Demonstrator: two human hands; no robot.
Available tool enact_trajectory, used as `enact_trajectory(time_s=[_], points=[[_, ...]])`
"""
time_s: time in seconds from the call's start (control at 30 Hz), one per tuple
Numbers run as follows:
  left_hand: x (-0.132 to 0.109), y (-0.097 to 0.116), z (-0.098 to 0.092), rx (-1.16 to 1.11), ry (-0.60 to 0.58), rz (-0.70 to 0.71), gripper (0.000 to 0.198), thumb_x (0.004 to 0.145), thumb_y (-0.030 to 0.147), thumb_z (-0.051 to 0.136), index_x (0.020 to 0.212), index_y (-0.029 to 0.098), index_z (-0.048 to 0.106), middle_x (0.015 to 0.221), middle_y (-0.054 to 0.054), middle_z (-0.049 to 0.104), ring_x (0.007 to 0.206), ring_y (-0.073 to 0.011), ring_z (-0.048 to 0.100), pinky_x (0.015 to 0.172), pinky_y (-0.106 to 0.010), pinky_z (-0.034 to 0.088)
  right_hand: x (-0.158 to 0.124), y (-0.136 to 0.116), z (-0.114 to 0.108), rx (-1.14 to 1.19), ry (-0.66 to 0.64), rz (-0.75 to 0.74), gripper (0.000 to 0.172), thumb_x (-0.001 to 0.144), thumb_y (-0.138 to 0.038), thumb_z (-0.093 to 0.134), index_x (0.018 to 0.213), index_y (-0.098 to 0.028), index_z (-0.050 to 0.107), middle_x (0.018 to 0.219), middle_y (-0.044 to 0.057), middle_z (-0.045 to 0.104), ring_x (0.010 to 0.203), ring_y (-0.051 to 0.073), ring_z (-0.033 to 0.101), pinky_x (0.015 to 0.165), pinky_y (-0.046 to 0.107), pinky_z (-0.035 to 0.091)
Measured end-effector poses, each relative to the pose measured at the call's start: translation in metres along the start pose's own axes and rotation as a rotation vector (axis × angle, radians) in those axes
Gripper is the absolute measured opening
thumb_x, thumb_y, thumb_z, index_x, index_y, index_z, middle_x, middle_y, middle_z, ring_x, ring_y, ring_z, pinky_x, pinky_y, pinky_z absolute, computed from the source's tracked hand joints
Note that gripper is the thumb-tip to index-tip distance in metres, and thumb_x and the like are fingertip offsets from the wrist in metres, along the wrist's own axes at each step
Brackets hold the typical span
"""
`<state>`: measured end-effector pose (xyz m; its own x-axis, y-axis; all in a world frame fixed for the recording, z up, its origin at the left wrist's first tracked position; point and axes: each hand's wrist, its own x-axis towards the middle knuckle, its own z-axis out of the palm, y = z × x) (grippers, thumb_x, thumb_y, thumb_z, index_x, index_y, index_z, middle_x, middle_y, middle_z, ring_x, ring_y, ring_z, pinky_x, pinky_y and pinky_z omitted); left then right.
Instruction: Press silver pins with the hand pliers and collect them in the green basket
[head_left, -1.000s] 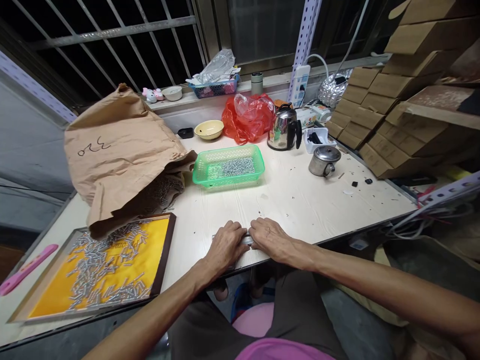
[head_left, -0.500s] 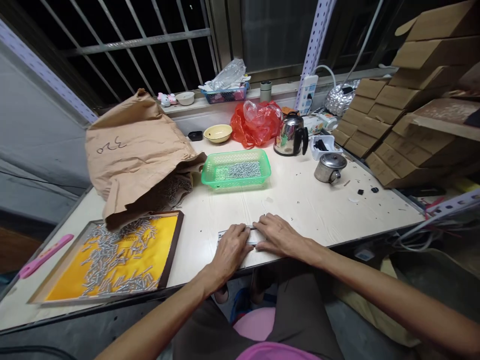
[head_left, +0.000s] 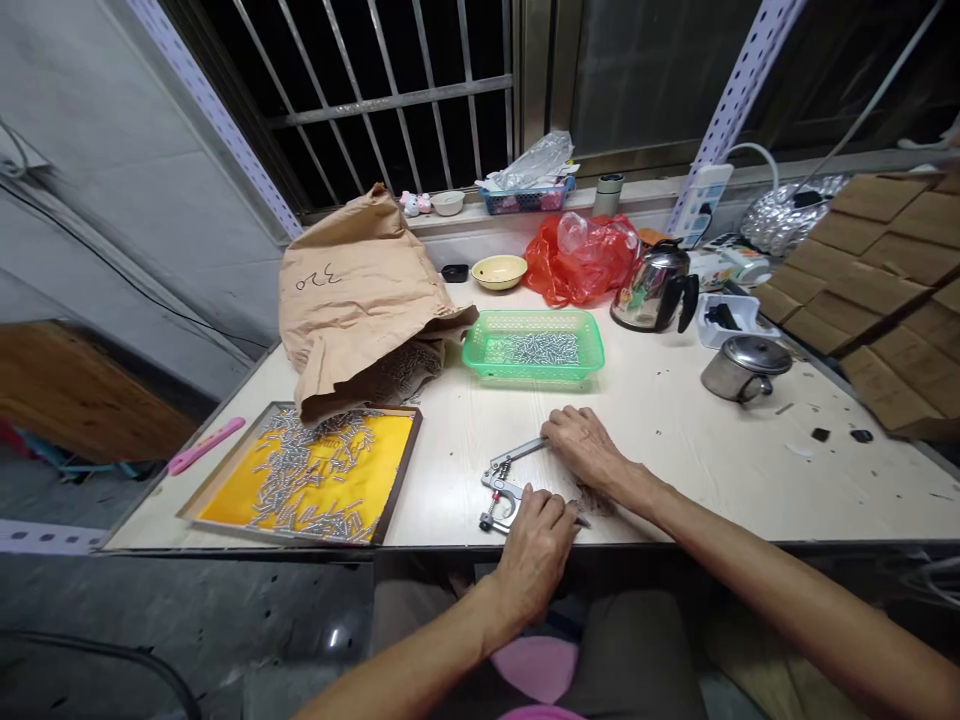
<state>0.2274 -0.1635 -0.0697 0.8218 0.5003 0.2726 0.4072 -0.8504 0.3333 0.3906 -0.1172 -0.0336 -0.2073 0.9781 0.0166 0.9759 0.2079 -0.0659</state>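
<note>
A small metal clamp tool (head_left: pixel 501 487) lies at the table's front edge, with a spring and a knurled screw at its left end. My left hand (head_left: pixel 534 553) curls over its near side, fingers closed on its lower arm. My right hand (head_left: pixel 585 446) rests on its upper arm (head_left: pixel 525 449), fingers bent down over the far end. To the left sits a yellow-lined tray (head_left: pixel 315 474) strewn with several small metal pins. Beyond the hands stands a green basket (head_left: pixel 533 346) holding more pins.
A torn brown paper sack (head_left: pixel 358 291) spills pins onto the tray. A kettle (head_left: pixel 654 286), a lidded metal mug (head_left: pixel 744 367), a red plastic bag (head_left: pixel 581 259) and a yellow bowl (head_left: pixel 499 271) stand at the back. Cardboard boxes (head_left: pixel 870 260) are stacked at right. A pink tool (head_left: pixel 205 445) lies far left.
The camera has swung left and down. My hands, side by side over the tool before, have parted: the left drew back to the table edge, and the clamp now shows between them.
</note>
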Motion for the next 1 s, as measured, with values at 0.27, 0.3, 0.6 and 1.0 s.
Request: enact_trajectory(time_s=[0.27,0.3,0.6,1.0], points=[[-0.024,0.001,0.018,-0.064,0.065,0.02,0.027,0.088,0.023,0.045,0.112,0.015,0.056,0.107,-0.01,0.064,0.102,-0.0225,0.058,0.088,-0.037,0.049,0.015,-0.075,-0.005,0.164,-0.098,-0.505,0.02,0.085,-0.022,0.052,0.071,-0.024,0.065,0.083,0.005,0.056,0.085,0.02,0.044,0.067,0.033,0.029],[-0.026,0.0,0.022,-0.056,0.057,0.016,0.027,0.087,0.025,0.048,0.11,0.015,0.057,0.106,-0.01,0.065,0.1,-0.0231,0.059,0.086,-0.037,0.05,0.018,-0.079,-0.002,0.147,-0.118,-0.537,0.02,0.085,-0.02,0.051,0.07,-0.023,0.065,0.083,0.005,0.056,0.084,0.02,0.044,0.067,0.033,0.029],[-0.029,-0.011,0.048,-0.017,0.061,0.035,0.028,0.085,0.031,0.051,0.107,0.019,0.063,0.089,-0.009,0.07,0.087,-0.0235,0.065,0.076,-0.032,0.053,0.014,-0.086,0.021,0.138,-0.131,-0.627,0.018,0.081,-0.01,0.044,0.08,-0.02,0.059,0.083,0.007,0.058,0.081,0.022,0.051,0.071,0.037,0.033],[-0.041,-0.011,0.055,-0.006,0.061,-0.014,0.042,0.084,0.039,0.053,0.121,0.019,0.052,0.11,-0.008,0.065,0.099,-0.024,0.062,0.082,-0.03,0.05,0.005,-0.085,-0.003,0.259,-0.167,-0.76,0.016,0.086,-0.01,0.041,0.085,-0.022,0.053,0.083,0.005,0.058,0.08,0.019,0.05,0.072,0.031,0.034]])
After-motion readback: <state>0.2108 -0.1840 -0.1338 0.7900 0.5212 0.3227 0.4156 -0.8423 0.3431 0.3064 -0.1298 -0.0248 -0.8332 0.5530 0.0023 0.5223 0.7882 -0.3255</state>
